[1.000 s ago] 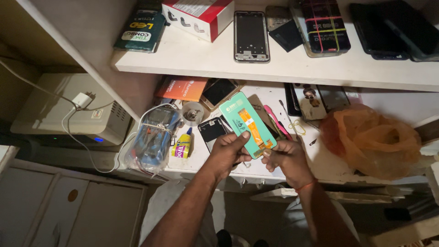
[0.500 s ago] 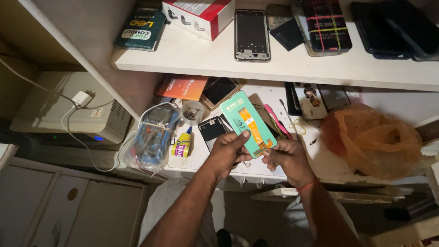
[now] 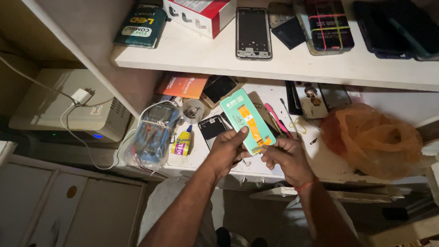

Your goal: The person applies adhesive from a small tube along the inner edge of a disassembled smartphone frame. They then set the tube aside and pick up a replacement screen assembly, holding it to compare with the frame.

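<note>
head view: left hand (image 3: 227, 148) and right hand (image 3: 284, 158) both grip the green phone screen panel (image 3: 247, 120) above the white desk (image 3: 274, 167), position unchanged from earlier frames, so inspection is judged ongoing.

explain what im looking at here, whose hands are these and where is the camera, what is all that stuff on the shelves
There is no machine here: these are one person's two bare hands, filmed by a camera worn on that person's head, looking down at a cluttered white workbench with a shelf above it.

The left hand and the right hand together hold a teal phone screen part with an orange ribbon strip on its back, tilted above the bench.

On the bench lie a small yellow glue bottle, a blue meter in a clear bag, an orange booklet and an orange plastic bag. On the shelf sit a phone frame, a red and white box and a few dark phones. A beige device with a white charger stands to the left.
</note>
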